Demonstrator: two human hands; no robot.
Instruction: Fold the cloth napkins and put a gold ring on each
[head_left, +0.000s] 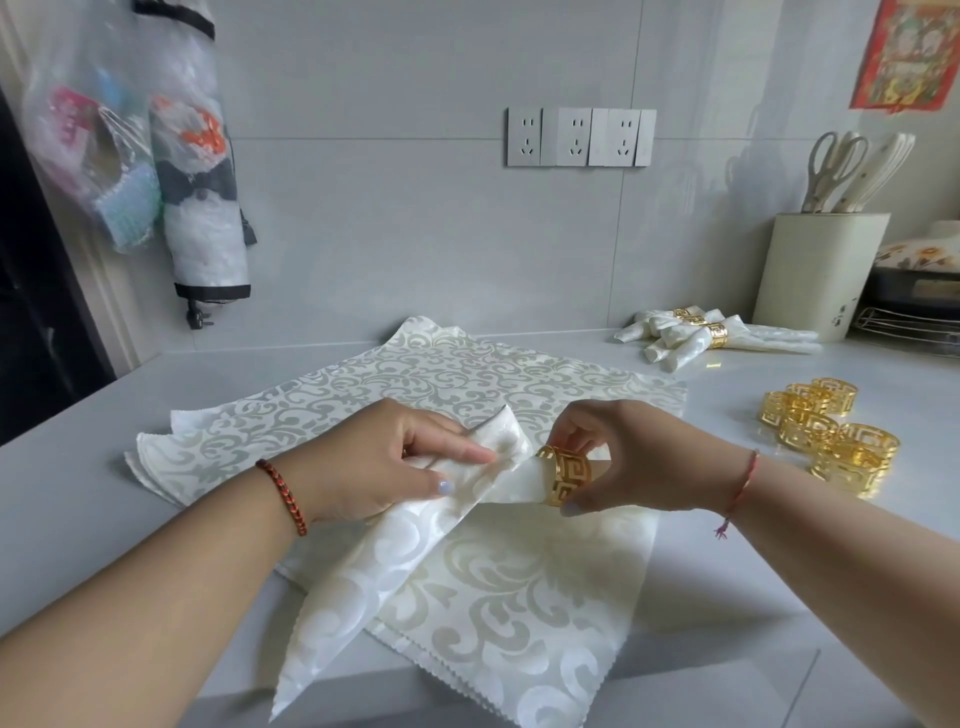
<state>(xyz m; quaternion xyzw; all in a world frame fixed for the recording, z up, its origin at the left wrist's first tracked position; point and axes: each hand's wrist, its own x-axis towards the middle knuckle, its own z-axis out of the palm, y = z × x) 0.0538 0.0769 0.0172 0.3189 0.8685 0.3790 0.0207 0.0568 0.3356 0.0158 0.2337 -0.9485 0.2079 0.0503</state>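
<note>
Left hand (400, 462) pinching bunched end of folded napkin (363, 577), centre near, atop flat napkin stack (415, 374). Right hand (639, 457) gripping gold ring (563, 475) between thumb and fingers, partly threaded. Advise: keep bunch tight, slide ring squarely toward middle. Far right: finished napkins (696, 332), spare rings (826, 431).

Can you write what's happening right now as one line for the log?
step: ringing napkin | left hand: holds folded napkin | right hand: pinches gold ring around napkin's end | spare rings: right | finished napkins: back
</note>
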